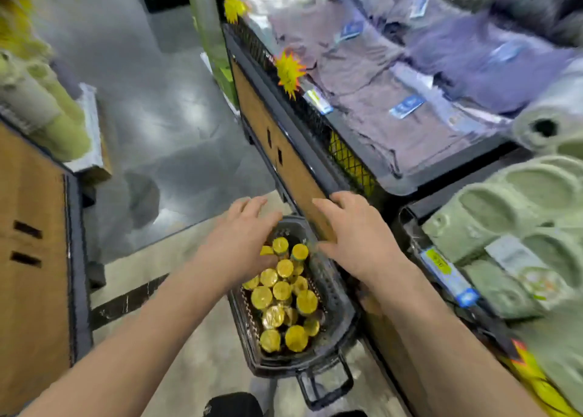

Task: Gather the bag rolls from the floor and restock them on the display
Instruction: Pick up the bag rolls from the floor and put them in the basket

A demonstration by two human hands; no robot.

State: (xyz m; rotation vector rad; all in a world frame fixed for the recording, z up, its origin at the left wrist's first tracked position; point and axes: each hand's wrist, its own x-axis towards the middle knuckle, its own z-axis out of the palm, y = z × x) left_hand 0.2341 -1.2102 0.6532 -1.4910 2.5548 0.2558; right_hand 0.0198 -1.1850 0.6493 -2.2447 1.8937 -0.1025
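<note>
The display [285, 161] runs from 12 to 4 o'clock, folded shirts [372, 107] on top; on the floor [151, 116] at 6 o'clock a black basket [334, 293] sits against its base; the bag rolls [284, 293] stand upright inside, yellow ends up; the left hand [243, 236] reaches over the basket's 11 o'clock corner, fingers spread and released; the right hand [356, 236], at 1 o'clock, likewise grasps nothing.
</note>
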